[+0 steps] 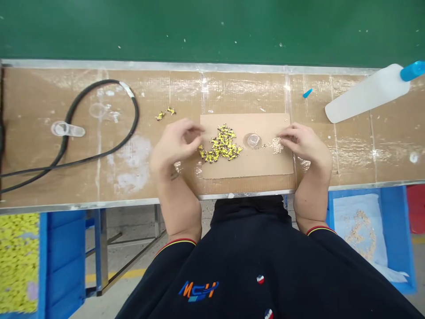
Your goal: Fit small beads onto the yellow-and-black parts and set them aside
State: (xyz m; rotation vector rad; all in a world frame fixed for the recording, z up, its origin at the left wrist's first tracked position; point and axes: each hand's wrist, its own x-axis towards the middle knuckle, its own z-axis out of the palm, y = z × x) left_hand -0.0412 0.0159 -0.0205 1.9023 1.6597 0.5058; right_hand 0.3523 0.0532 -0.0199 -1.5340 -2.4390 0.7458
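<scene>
workbench (252, 88) covered in taped cardboard, scuffed and flecked white. cardboard sheet (247, 166) at centre holds yellow parts (222, 144), a clear cup (253, 140) and pale pieces (276, 145). left hand (174, 144) half curled, empty, beside the yellow parts; right hand (303, 144) half curled at the pale pieces, hold unclear. black cable (136, 115) upper left; blue bin (365, 235) lower right.

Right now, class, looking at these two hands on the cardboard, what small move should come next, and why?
Probably the right hand should pinch from the heap of pale bits, since its fingertips already sit at that heap, while the left hand is nearer the yellow-and-black parts on the cardboard sheet.
</scene>
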